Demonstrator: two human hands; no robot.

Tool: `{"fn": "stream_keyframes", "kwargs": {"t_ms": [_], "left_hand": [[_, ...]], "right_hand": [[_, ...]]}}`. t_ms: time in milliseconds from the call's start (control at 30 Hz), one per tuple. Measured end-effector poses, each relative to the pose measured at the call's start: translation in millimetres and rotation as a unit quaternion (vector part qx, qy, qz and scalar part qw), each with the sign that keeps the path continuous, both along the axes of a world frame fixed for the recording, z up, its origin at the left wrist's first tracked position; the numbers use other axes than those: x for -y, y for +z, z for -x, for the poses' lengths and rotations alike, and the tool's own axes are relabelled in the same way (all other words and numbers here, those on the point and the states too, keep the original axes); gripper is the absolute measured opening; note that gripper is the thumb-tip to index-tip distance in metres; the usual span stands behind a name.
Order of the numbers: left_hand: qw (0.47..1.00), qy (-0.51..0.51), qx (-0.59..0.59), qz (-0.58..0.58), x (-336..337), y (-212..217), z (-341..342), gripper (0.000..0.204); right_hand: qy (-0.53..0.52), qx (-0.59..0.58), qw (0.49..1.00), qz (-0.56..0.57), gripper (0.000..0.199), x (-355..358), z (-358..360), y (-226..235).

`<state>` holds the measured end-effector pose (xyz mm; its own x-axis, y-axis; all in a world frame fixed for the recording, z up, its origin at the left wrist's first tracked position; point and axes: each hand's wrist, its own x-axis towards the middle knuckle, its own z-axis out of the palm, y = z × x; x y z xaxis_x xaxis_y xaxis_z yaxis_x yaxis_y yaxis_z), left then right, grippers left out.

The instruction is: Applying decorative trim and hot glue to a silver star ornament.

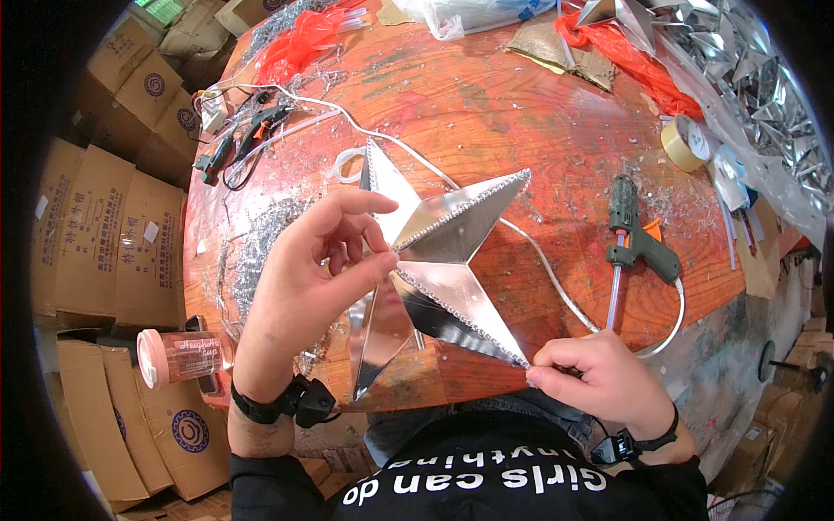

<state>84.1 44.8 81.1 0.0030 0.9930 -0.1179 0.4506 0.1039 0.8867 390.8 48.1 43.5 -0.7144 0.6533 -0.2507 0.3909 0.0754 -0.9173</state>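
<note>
my right hand (599, 375) pinches one tip of the silver star (441, 236) by the near table edge (473, 382); my left hand (311, 247) pinches bead trim (465, 319) mid-star. pulling hard could bend that point or strip beads; beyond, a snagged cord (681, 306) could drag the glue gun (623, 213).

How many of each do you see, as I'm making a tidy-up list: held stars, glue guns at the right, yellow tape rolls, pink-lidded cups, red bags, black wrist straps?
Held star: 1
Glue gun at the right: 1
Tape roll, yellow: 1
Cup, pink-lidded: 1
Red bags: 2
Wrist straps, black: 2
Total: 8
</note>
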Motion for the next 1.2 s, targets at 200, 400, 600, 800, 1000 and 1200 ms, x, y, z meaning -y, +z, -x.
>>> {"fn": "stream_keyframes", "kwargs": {"t_ms": [200,400,600,800,1000,1200], "left_hand": [[0.991,0.006,0.132,0.002,-1,-7,7,0.030],[0.977,0.105,0.140,-0.123,14,-14,36,0.025],[0.947,0.063,-0.279,-0.146,55,-30,56,0.040],[0.954,0.134,-0.241,-0.122,99,-50,47,0.044],[0.946,0.175,-0.154,-0.224,116,-84,36,0.048],[0.923,0.181,-0.165,-0.297,111,-103,37,0.040]], "right_hand": [[-0.021,0.004,1.000,-0.013,0.016,1,1,-5],[-0.048,-0.002,0.984,-0.174,0.026,-18,-20,-2],[-0.130,0.256,0.851,-0.440,0.067,-71,-82,-20],[-0.083,0.275,0.842,-0.457,0.051,-86,-91,-20],[-0.309,-0.043,0.935,-0.167,0.030,-65,-50,9],[0.013,-0.098,0.950,-0.297,0.043,-60,19,45]]}}
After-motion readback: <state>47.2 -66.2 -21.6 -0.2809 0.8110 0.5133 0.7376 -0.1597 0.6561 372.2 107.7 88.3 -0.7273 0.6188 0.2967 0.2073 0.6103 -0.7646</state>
